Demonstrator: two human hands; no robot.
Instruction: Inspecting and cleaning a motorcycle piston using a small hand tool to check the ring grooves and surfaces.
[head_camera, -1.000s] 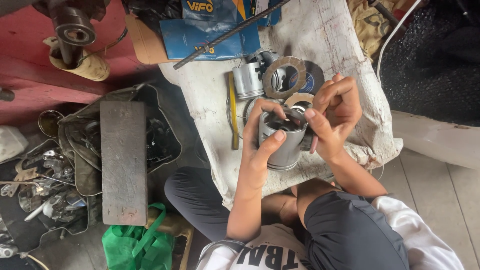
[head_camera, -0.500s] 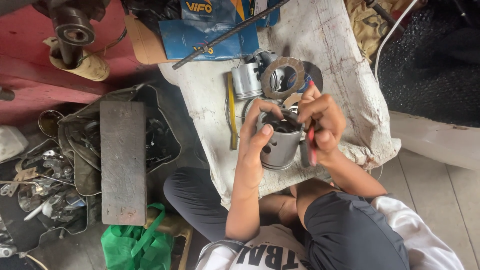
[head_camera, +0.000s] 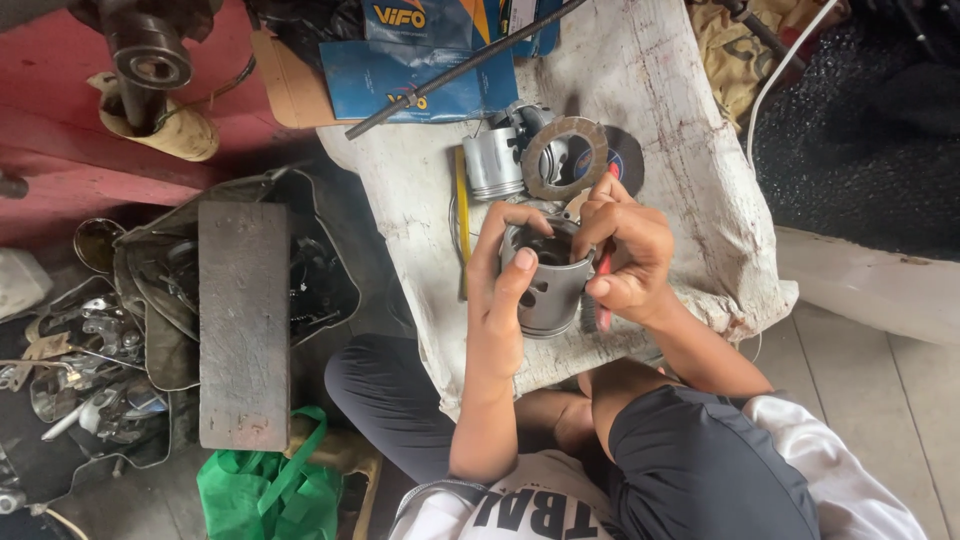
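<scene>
My left hand (head_camera: 497, 290) wraps around a grey metal piston (head_camera: 547, 290), holding it upright with its open end facing up, over a dirty white cloth (head_camera: 660, 120). My right hand (head_camera: 625, 260) is closed on a red-handled tool (head_camera: 603, 285), its fingertips at the piston's rim. A second piston (head_camera: 492, 162) lies on the cloth just beyond, beside a flat metal ring gasket (head_camera: 563, 158) and a dark round disc (head_camera: 622, 160).
A long metal rod (head_camera: 450, 75) crosses blue cardboard boxes (head_camera: 420, 60) at the top. Left of my knees are a heavy steel block (head_camera: 243, 320), a tray of loose metal parts (head_camera: 80, 370) and a green bag (head_camera: 265, 490). A white cable (head_camera: 785, 65) runs at the right.
My right hand has closed down from open fingers above the piston onto its rim with the red-handled tool. The piston has shifted slightly in my left hand.
</scene>
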